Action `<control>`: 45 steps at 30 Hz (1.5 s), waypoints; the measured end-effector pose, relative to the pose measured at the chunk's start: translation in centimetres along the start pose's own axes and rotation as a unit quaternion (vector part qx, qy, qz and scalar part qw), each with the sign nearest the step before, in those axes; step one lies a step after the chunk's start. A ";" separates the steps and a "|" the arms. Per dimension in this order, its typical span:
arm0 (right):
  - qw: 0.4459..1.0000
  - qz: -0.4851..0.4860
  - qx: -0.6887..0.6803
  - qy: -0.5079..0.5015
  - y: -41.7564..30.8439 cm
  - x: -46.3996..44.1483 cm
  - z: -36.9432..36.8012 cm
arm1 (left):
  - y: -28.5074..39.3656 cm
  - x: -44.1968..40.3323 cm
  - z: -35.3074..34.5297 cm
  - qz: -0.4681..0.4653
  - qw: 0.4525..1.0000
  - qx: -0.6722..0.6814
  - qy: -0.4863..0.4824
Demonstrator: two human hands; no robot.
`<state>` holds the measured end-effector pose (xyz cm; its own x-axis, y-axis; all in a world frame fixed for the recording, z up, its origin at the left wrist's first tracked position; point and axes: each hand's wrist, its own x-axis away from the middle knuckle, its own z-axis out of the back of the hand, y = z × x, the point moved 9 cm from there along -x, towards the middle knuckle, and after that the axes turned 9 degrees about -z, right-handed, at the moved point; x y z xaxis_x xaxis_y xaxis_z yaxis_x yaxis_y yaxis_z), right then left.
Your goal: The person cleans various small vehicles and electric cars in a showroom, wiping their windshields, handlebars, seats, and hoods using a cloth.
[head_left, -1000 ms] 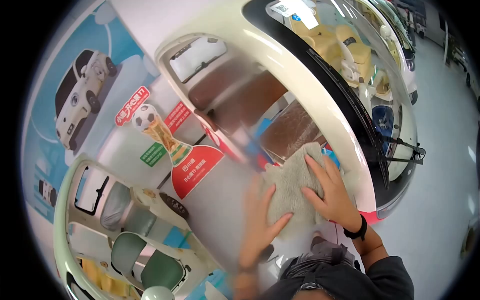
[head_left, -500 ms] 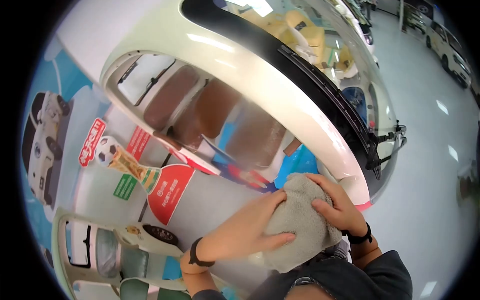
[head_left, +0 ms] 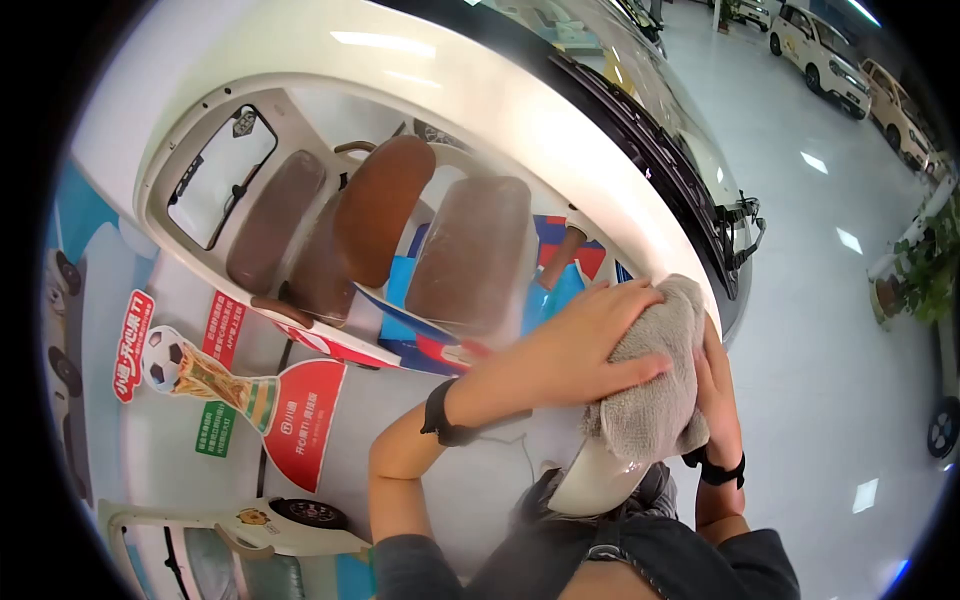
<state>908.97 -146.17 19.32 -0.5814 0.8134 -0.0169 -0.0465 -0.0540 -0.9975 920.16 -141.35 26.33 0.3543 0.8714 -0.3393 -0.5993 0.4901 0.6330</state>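
A grey towel is draped over the upper part of a smooth cream-white curved piece that looks like the vehicle's side mirror. My left hand presses the towel from the left, its fingers over the top and its thumb across the front. Along the towel's right edge, my right hand is closed around it, with some of its fingers hidden behind the cloth. Just beyond is the cream vehicle body, its side opening showing brown seats.
Dark wipers run along the windshield's base. A red-and-white sign with a trophy picture stands left of the vehicle. Another small vehicle is at the lower left. Potted plants and parked cars are to the right.
The towel has shifted upward, baring more of the cream-white piece below. My left fingers now reach over its top, and my right hand has slid to its right side. The camera view has also turned.
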 end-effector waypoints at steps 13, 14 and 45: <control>0.985 0.123 0.039 0.117 0.3 10.9 -4.2 | 8.5 8.0 -2.2 -0.176 0.979 -0.084 0.066; 0.984 0.128 -0.008 0.124 1.0 11.5 -4.3 | 8.7 9.0 -2.5 -0.192 0.974 -0.077 0.095; 0.844 0.429 0.070 0.314 -6.4 -4.8 -31.4 | -4.6 25.6 19.8 -0.109 0.930 -0.264 0.232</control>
<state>937.58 -131.50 23.57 0.0926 0.5854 -0.8055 0.0521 -0.8107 -0.5832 946.22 -121.72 28.54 0.2341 0.6045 -0.7614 -0.8621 0.4911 0.1249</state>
